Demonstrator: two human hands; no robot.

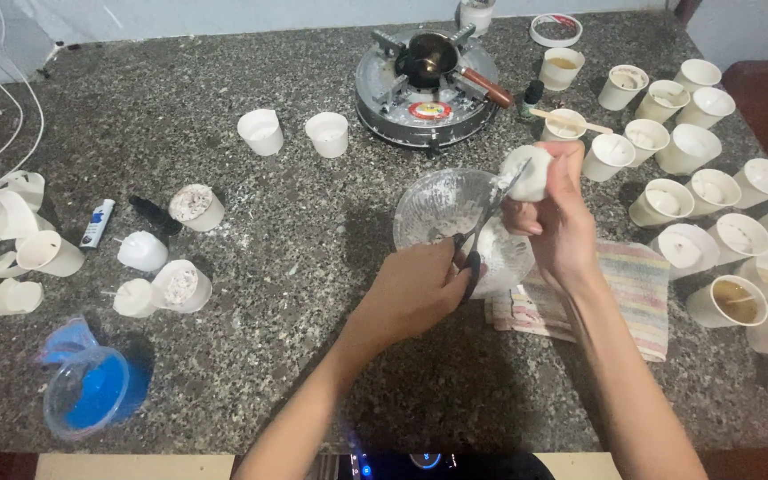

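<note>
From the head view, the scraping step looks to be in hand: the left hand grips the scissors, blades up against the white wax lump pinched in the right hand. The clear bowl sits just beneath both hands on the surface, so the next stroke probably calls for keeping the lump over it.

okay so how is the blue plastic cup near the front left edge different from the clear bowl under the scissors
The blue plastic cup is tinted blue and lies tipped on its side, away from both hands. The clear bowl is colourless, wider, stands upright and holds white scrapings, with the scissors in the left hand over it. The right hand grips a white lump above its rim. Both are see-through and sit on the speckled stone counter.
</note>
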